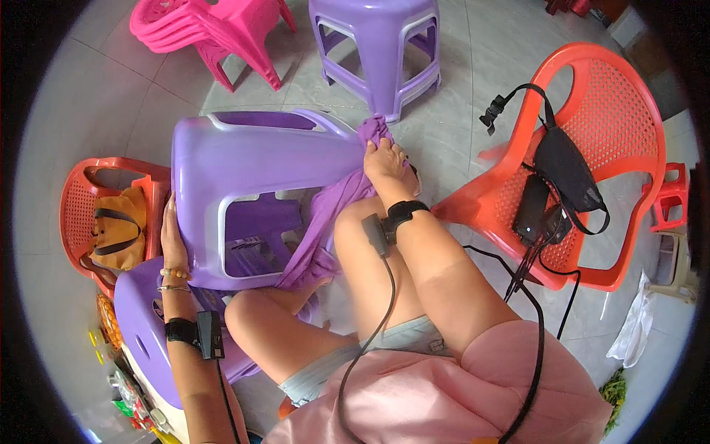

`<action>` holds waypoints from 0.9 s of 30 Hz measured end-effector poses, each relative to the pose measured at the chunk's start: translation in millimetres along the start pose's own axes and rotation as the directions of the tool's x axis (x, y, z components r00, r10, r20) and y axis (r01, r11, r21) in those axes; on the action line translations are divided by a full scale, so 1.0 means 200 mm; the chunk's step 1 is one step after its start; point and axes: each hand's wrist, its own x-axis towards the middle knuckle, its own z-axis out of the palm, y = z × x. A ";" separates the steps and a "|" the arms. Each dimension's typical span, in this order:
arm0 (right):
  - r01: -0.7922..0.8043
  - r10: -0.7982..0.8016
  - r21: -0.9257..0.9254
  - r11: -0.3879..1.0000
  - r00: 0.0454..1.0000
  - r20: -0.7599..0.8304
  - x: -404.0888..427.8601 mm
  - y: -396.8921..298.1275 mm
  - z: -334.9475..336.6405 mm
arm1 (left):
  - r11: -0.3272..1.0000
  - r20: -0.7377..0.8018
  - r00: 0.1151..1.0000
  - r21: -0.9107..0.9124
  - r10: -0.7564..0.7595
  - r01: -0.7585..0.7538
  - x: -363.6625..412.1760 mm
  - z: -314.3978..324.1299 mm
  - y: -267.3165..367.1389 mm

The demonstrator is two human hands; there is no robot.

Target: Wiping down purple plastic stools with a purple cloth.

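A purple plastic stool (266, 155) lies on its side in front of me, its seat towards the left and its feet towards the right. My left hand (174, 236) rests flat against the seat side with the fingers extended. At the foot end, my right hand (385, 161) grips a bunched purple cloth (344, 194) against a stool leg. The cloth's long loose part hangs down across the stool's open side to my knees. Both my wrists wear black straps with small cabled devices.
Another purple stool (380, 55) stands ahead, beside stacked pink chairs (222, 28). A red chair (615, 127) on the right holds a black pouch (568, 164) and cables. Left are a red chair (75, 208) with a yellow bag (125, 244), and a further purple stool (138, 322).
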 end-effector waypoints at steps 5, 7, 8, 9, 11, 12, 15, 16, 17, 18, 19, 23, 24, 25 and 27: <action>0.186 -0.186 0.008 0.982 0.982 -0.030 0.00 -0.07 -0.02 | 0.998 -0.001 0.999 -0.037 -0.050 0.050 0.01 0.01 0.00; 0.418 -0.418 0.139 0.898 0.908 -0.035 -0.04 -0.18 -0.03 | 0.997 -0.010 0.997 -0.040 -0.073 0.072 0.00 -0.01 0.01; 0.510 -0.510 0.224 0.831 0.858 -0.060 -0.06 -0.23 -0.03 | 0.996 -0.012 0.997 -0.044 -0.081 0.080 0.00 -0.01 0.01; 0.528 -0.539 0.262 0.808 0.842 -0.033 -0.09 -0.28 -0.03 | 0.994 -0.019 0.995 -0.049 -0.096 0.095 0.00 -0.02 0.00; 0.510 -0.533 0.279 0.814 0.846 0.008 -0.09 -0.30 -0.05 | 0.993 -0.016 0.994 -0.060 -0.105 0.104 -0.01 0.01 0.02; 0.506 -0.528 0.276 0.817 0.849 0.004 -0.07 -0.27 -0.04 | 0.991 -0.032 0.991 -0.029 -0.132 0.131 -0.02 0.04 0.06; 0.466 -0.476 0.198 0.862 0.880 0.003 0.00 -0.15 0.01 | 0.991 0.008 0.992 -0.035 -0.127 0.127 0.01 0.01 0.03; 0.411 -0.419 0.130 0.902 0.907 0.037 0.02 -0.10 0.01 | 0.993 0.057 0.994 -0.070 -0.094 0.097 0.02 0.00 0.02; 0.354 -0.358 0.059 0.933 0.932 0.066 0.05 -0.06 0.01 | 0.992 0.057 0.994 -0.071 -0.097 0.100 0.02 -0.01 0.00; 0.305 -0.306 0.022 0.952 0.950 0.070 0.08 0.00 0.02 | 0.994 0.050 0.995 -0.058 -0.089 0.092 0.03 0.00 -0.02; 0.304 -0.305 0.023 0.952 0.949 0.075 0.08 0.02 -0.01 | 0.996 0.035 0.996 -0.041 -0.083 0.084 0.03 -0.01 -0.03; 0.292 -0.212 -0.277 0.916 0.935 0.285 0.11 0.04 -0.14 | 0.999 -0.021 0.999 0.024 -0.045 0.046 0.03 -0.04 -0.04; 0.273 -0.202 -0.296 0.916 0.947 0.250 0.13 0.06 -0.15 | 0.999 -0.016 0.999 0.021 -0.046 0.047 0.02 -0.02 -0.03; 0.253 -0.191 -0.314 0.915 0.958 0.214 0.14 0.08 -0.15 | 0.998 -0.025 0.998 -0.004 -0.062 0.061 0.02 0.00 -0.02; 0.212 -0.158 -0.247 0.945 0.962 0.221 0.16 0.14 -0.12 | 0.996 -0.038 0.996 -0.029 -0.080 0.079 0.01 0.01 0.00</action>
